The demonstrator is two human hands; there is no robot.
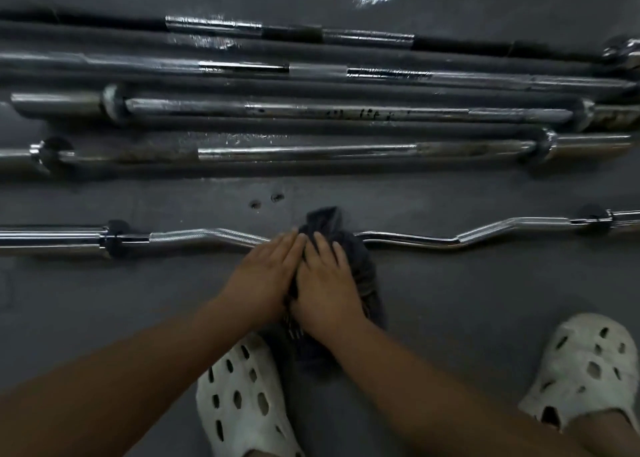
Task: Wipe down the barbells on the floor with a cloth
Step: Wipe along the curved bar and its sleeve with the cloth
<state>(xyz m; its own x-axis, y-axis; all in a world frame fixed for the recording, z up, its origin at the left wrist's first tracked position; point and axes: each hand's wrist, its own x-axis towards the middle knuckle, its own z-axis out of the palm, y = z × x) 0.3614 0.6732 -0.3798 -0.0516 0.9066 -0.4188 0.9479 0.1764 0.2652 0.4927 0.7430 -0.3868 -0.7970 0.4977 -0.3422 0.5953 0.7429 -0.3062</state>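
The bare left forearm (138, 363) and right forearm (433, 370) come up from the frame's lower corners and meet at centre. The left hand (265, 276) and right hand (327, 283) lie palm down, side by side and touching, fingers straight.

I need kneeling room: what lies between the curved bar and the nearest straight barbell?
Head view: dark floor, bare except two small dark marks and the top of the cloth poking past the curved bar.

Head camera looks steeply down, close over the floor (485, 300) ahead
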